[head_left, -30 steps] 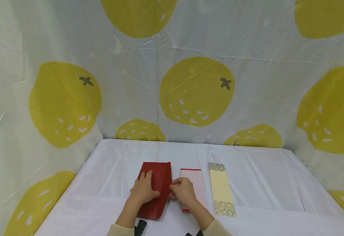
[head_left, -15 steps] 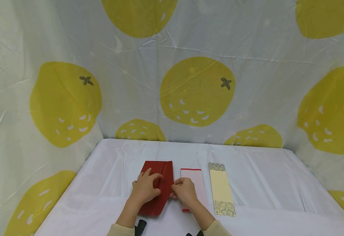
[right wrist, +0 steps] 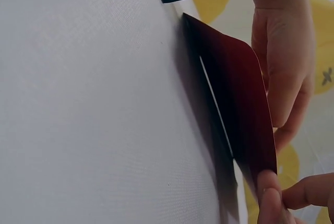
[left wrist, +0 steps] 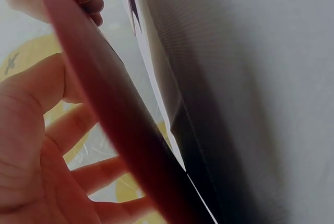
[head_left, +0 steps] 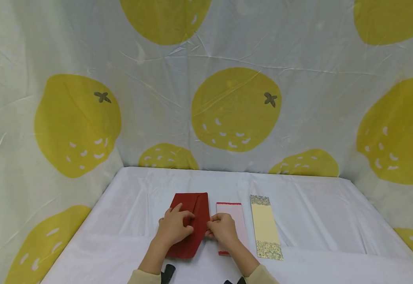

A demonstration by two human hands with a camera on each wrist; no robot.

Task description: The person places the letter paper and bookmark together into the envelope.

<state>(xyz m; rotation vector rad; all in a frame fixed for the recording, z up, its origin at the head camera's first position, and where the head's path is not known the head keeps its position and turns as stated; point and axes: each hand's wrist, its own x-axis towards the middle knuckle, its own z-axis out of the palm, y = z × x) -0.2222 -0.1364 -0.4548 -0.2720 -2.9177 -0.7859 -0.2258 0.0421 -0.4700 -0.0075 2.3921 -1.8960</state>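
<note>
A red envelope (head_left: 201, 211) lies on the white-covered table, its right side tilted up a little, with a crease running lengthwise. My left hand (head_left: 172, 227) rests on its face, fingers spread against the red paper in the left wrist view and the index finger bent in the head view. Between thumb and index finger, my right hand (head_left: 223, 228) pinches the right edge of the envelope. The right wrist view shows those fingertips (right wrist: 269, 182) on the edge of the red flap (right wrist: 237, 78). Part of the envelope is hidden under the left hand.
Partly behind my right hand lies a pale pink paper strip (head_left: 240, 227) with red ends. To its right is a cream-yellow strip (head_left: 265, 227) with patterned ends. A lemon-print curtain (head_left: 157, 102) walls the table's back and sides. A black device (head_left: 168, 273) sits at my left wrist.
The envelope has shifted slightly right and away, its right edge moving with my right hand. My left index finger has bent and moved right across the paper.
</note>
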